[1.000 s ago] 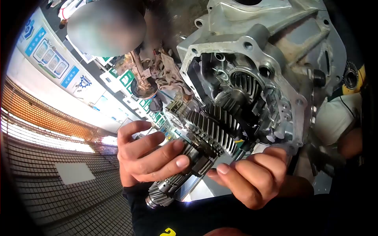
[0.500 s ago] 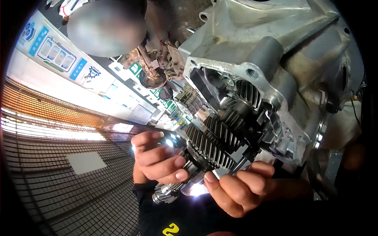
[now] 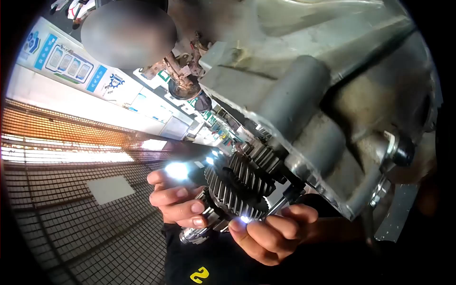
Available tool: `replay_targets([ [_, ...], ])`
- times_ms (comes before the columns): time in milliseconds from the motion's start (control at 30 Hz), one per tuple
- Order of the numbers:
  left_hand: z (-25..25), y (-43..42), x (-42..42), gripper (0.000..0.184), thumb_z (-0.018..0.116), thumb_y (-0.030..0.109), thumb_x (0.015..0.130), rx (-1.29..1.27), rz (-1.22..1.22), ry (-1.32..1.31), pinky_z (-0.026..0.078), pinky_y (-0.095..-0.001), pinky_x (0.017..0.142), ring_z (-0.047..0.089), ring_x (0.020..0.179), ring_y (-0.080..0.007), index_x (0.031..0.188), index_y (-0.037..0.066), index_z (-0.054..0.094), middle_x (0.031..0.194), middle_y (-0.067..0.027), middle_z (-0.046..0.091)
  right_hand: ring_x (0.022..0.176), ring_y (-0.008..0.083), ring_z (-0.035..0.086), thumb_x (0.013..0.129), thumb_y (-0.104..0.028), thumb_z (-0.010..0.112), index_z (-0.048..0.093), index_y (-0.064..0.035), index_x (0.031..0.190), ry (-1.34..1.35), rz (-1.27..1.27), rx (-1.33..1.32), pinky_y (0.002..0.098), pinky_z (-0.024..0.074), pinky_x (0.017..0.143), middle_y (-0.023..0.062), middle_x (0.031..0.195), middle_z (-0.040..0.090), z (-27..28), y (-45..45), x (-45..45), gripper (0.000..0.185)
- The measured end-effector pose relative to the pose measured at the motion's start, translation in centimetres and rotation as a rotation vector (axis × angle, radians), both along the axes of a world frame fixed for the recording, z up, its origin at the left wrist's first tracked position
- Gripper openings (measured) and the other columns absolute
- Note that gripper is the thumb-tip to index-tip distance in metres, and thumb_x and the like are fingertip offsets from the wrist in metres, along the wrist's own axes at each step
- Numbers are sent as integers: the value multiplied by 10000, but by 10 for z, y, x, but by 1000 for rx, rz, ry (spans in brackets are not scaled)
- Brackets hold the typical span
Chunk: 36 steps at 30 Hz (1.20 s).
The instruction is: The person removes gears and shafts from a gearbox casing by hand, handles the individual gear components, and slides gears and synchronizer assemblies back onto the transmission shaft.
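Note:
A shaft with helical gears (image 3: 237,190) extends from the open side of a grey metal housing (image 3: 304,104) down to the lower left. My left hand (image 3: 178,202) is closed around the shaft's ringed part, left of the large gear. Below that hand a small gear end (image 3: 192,235) sticks out. My right hand (image 3: 273,232) has its fingers curled, the fingertips against the lower edge of the large gear and near a thin rod (image 3: 280,204). What the right fingers pinch is hard to make out. The housing wall hides most of its inside.
A wire mesh (image 3: 57,218) with a pale sheet (image 3: 110,190) fills the lower left. Behind it runs a white wall with blue signs (image 3: 71,61). Rusty parts (image 3: 183,78) lie at the back, beside a person whose head is blurred. A bolt fitting (image 3: 399,149) sits on the housing's right.
The view has come closer over the housing, whose opening is now mostly hidden. The gears appear lower and further left, with both hands still at them. My right hand has shifted left along the large gear.

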<state>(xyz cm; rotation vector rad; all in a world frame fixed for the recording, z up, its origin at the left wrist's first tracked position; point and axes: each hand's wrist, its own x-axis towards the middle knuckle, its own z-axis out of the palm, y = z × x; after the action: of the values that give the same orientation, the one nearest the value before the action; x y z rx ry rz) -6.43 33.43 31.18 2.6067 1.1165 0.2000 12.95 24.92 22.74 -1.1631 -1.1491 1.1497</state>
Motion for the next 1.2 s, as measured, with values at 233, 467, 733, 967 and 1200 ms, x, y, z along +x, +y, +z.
replay_targets([
  [233, 1, -11, -14, 267, 548, 340, 989, 49, -48, -94, 379, -397, 844, 469, 1019, -110, 1228, 287, 653, 1059, 174, 617, 885, 76, 463, 848, -332, 727, 714, -246, 1048, 59, -62, -72, 353, 321, 828, -115, 947, 529, 2, -11, -5, 217],
  [467, 14, -12, -19, 438, 735, 127, 865, 43, -106, -12, 391, -394, 863, 439, 1062, -108, 1255, 286, 616, 1081, 180, 604, 919, 126, 438, 862, -470, 725, 641, -289, 1015, -144, -444, -210, 331, 364, 838, -94, 954, 474, 5, -13, -39, 251],
  [733, 20, -10, -5, 442, 749, 103, 853, 44, -82, 82, 380, -394, 882, 456, 1029, -95, 1237, 276, 614, 1065, 182, 601, 915, 150, 425, 861, -460, 742, 598, -243, 967, -149, -487, -201, 339, 368, 815, -60, 958, 454, -2, -2, -35, 281],
  [967, 25, -7, -4, 456, 758, 104, 845, 66, -110, 158, 370, -384, 889, 496, 968, -76, 1248, 259, 612, 1041, 159, 610, 912, 157, 422, 858, -457, 750, 582, -230, 958, -123, -455, -214, 341, 368, 808, -50, 962, 449, 4, 0, -28, 299],
  [1200, 29, -9, 3, 416, 686, 159, 894, -8, -57, 192, 378, -417, 891, 491, 968, -96, 1293, 244, 606, 1091, 120, 611, 909, 163, 418, 854, -454, 757, 565, -218, 948, -93, -429, -224, 342, 368, 801, -40, 966, 443, 0, 5, -25, 319],
])
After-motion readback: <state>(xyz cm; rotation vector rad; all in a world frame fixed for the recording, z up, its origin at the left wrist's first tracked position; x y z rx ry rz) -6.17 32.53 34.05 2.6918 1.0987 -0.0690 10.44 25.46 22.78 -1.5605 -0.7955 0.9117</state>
